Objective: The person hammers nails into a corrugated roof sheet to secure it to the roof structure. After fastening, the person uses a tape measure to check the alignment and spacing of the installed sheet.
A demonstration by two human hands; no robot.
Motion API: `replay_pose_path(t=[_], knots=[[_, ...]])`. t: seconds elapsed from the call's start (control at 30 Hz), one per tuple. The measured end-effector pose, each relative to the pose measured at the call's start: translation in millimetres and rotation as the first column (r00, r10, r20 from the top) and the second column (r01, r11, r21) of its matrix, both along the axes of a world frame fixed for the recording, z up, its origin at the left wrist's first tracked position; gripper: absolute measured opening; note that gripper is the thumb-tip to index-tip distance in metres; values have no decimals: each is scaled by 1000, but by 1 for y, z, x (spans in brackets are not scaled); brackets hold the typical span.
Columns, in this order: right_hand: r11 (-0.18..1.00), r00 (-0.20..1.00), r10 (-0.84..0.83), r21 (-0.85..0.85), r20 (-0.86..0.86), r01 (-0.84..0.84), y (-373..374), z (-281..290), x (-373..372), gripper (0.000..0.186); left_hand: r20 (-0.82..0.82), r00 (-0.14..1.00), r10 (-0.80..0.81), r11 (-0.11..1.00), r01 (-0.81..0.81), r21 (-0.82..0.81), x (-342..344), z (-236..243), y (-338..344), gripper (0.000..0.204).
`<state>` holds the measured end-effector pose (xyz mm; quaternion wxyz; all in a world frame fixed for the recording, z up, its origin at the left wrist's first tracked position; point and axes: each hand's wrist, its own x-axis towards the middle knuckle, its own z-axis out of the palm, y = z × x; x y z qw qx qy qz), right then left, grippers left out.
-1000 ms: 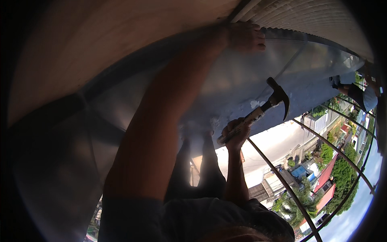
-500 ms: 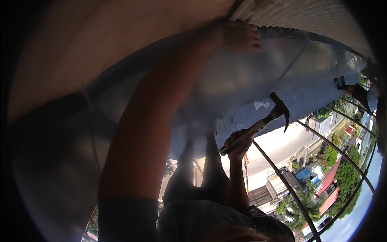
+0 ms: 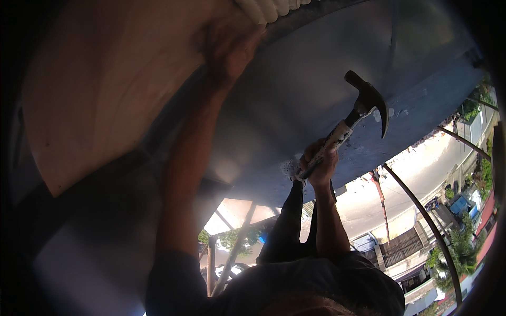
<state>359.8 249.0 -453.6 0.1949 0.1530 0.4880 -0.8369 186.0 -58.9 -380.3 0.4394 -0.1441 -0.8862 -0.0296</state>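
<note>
A claw hammer point(image 3: 342, 129) with a dark metal head and a worn, whitish handle is gripped in my right hand point(image 3: 322, 166). Its head points up and to the right, in front of the grey metal sheet point(image 3: 295, 100). My left arm reaches up, and my left hand point(image 3: 229, 55) is at the brown wooden panel point(image 3: 105, 89), close to the end of a pale corrugated sheet point(image 3: 266, 9). Shadow and motion blur hide the fingers of that hand, so whether they hold anything is unclear.
Below my feet lies a grey-blue ledge point(image 3: 363, 152) with whitish splotches. Past its edge is a long drop to a street point(image 3: 411, 174) and rooftops. Dark curved bars point(image 3: 421, 210) cross the open side at right. Poles point(image 3: 232, 247) stand below left.
My left hand has moved left and slightly down, from the metal sheet's upper edge to the wooden panel. The view has shifted, and the hammer appears higher in it, still in my right hand.
</note>
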Motion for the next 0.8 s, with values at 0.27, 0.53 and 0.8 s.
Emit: replay_pose_path(t=[0.27,0.53,0.8], knots=[[978,995,84,-189,-51,-92,-59,33,-13,60,-68,983,173,980,-179,-92,2,24,-17,30],[963,989,128,-229,-68,-141,-109,58,-29,64,-91,984,151,983,-160,-95,-3,25,-21,28],[952,985,141,-259,-100,-163,-161,70,-36,60,-51,997,66,997,-68,-31,-7,61,-9,29]])
